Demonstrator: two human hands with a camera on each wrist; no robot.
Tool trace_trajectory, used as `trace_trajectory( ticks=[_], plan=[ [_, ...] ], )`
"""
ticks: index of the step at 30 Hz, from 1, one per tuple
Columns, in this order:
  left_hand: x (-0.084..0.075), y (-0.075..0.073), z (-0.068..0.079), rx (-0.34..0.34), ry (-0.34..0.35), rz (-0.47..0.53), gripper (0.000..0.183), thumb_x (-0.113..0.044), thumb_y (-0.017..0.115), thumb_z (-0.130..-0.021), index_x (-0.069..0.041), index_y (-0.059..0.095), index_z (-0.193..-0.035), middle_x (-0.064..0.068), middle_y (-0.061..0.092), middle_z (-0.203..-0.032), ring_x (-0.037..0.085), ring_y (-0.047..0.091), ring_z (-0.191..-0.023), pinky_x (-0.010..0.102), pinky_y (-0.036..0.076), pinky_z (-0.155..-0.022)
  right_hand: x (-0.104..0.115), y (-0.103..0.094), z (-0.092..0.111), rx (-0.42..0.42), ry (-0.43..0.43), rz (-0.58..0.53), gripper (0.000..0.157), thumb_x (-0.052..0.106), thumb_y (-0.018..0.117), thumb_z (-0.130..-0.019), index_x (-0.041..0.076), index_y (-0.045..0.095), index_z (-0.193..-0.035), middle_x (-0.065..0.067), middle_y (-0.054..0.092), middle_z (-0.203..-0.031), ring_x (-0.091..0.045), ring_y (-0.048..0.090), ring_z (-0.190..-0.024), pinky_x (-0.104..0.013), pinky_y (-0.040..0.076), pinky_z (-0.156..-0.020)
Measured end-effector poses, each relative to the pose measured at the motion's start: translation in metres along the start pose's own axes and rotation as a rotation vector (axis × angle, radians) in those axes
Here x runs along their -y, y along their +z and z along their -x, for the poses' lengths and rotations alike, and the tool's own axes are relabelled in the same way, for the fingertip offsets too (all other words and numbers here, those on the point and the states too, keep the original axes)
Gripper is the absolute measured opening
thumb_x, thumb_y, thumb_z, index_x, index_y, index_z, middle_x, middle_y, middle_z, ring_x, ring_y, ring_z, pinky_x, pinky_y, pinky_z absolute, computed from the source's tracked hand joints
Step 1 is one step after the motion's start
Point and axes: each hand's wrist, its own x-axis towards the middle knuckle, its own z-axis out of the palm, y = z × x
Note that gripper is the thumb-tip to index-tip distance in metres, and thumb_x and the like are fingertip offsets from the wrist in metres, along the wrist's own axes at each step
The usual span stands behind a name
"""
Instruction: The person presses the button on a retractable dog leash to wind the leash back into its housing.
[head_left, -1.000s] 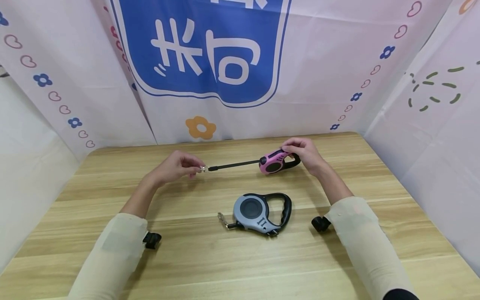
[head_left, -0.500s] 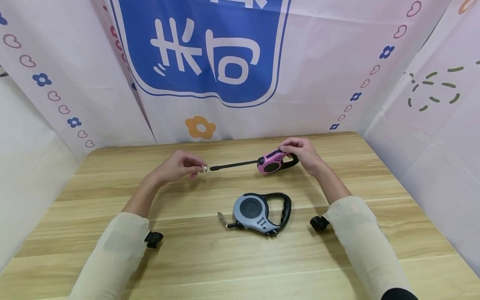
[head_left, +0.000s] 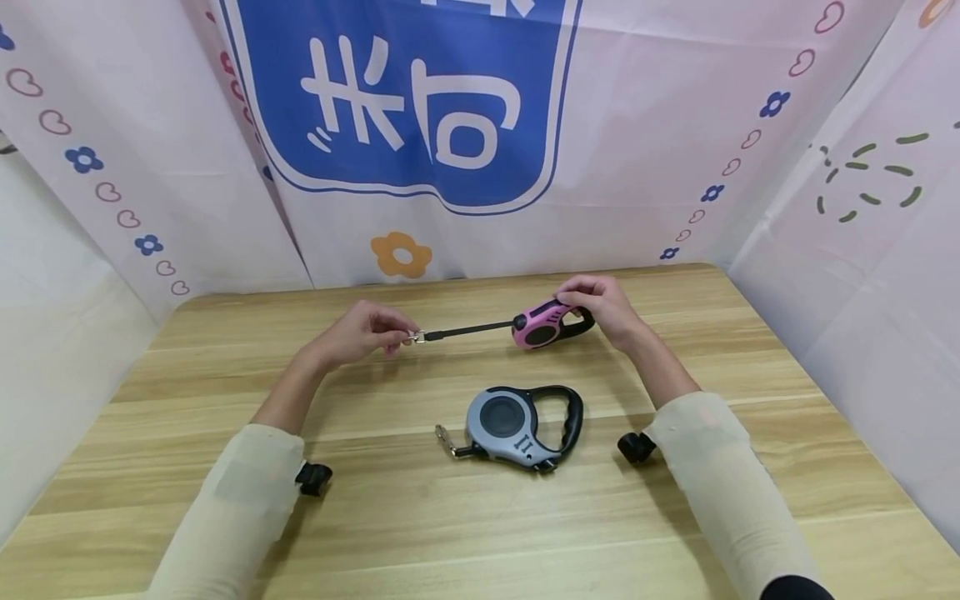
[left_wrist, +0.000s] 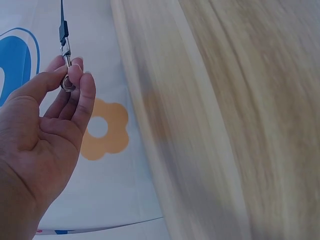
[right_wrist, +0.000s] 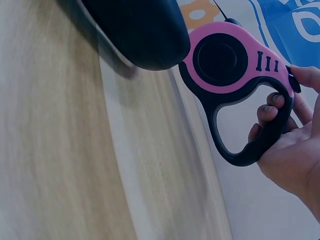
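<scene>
My right hand (head_left: 606, 310) grips the black loop handle of a pink and black retractable dog leash (head_left: 542, 325). In the right wrist view its fingers curl through the handle (right_wrist: 272, 125), with the thumb at the black button (right_wrist: 293, 82). Between finger and thumb, my left hand (head_left: 365, 333) pinches the metal snap hook (left_wrist: 67, 62) at the end of the leash's black strap (head_left: 472, 329). That strap runs straight from the hook to the pink case. Nearer me, a grey and black retractable leash (head_left: 501, 417) lies on the table, its metal clip (head_left: 446, 438) pointing left.
The wooden table (head_left: 420, 533) reaches back to a white printed curtain (head_left: 630, 150) with a blue sign. Each sleeve carries a small black wrist camera; the left camera (head_left: 313, 479) and right camera (head_left: 636, 447) sit low over the table. A dark rounded object (right_wrist: 145, 30) crosses the right wrist view.
Both hands have drawn slightly closer together, the left moving right and the right moving left. The visible strap between them is a little shorter. The grey leash has stayed put.
</scene>
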Motion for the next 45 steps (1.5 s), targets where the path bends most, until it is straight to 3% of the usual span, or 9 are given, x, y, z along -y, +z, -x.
trace_trajectory(
  ticks=[17,25,35,40,45],
  plan=[
    [-0.004,0.004,-0.005,0.014,0.004,-0.012,0.021,0.007,0.057,-0.102,0.010,0.071,-0.117,0.031,0.070,-0.105,0.031,0.067,-0.079,0.036,0.060,-0.071,-0.001,0.003,-0.001,0.007,-0.021,-0.015,0.016,0.001,0.064,-0.098,0.010,0.075,-0.092,0.005,0.065,-0.079,-0.013,0.051,-0.071,-0.027,0.044,-0.068],
    [-0.006,0.007,-0.007,0.027,0.008,0.004,0.022,0.008,0.057,-0.102,0.012,0.069,-0.119,0.032,0.070,-0.105,0.040,0.068,-0.083,0.037,0.061,-0.073,-0.001,0.006,-0.001,0.008,-0.013,-0.012,0.015,0.002,0.065,-0.098,0.011,0.075,-0.092,0.006,0.065,-0.079,-0.014,0.052,-0.072,-0.026,0.044,-0.068],
    [-0.005,0.010,-0.008,0.043,0.035,0.016,0.021,0.010,0.057,-0.101,0.013,0.069,-0.118,0.033,0.069,-0.102,0.030,0.068,-0.077,0.034,0.061,-0.070,-0.002,0.007,-0.001,0.006,-0.022,0.004,0.009,0.001,0.065,-0.098,-0.002,0.073,-0.098,0.004,0.066,-0.084,-0.015,0.053,-0.073,-0.026,0.045,-0.069],
    [-0.004,0.012,-0.009,0.055,0.059,0.024,0.021,0.011,0.056,-0.100,0.014,0.069,-0.117,0.033,0.068,-0.099,0.019,0.067,-0.074,0.034,0.061,-0.069,-0.001,0.009,-0.001,0.011,-0.027,0.000,0.009,0.002,0.065,-0.098,0.001,0.074,-0.097,0.005,0.066,-0.083,-0.014,0.053,-0.074,-0.026,0.045,-0.069],
    [-0.005,0.012,-0.010,0.052,0.046,0.022,0.022,0.010,0.055,-0.101,0.015,0.069,-0.118,0.033,0.069,-0.100,0.023,0.067,-0.075,0.035,0.061,-0.070,0.000,0.010,-0.001,0.013,-0.027,-0.012,0.010,0.001,0.065,-0.097,0.004,0.074,-0.095,0.006,0.065,-0.080,-0.014,0.052,-0.072,-0.027,0.044,-0.069]
  ],
)
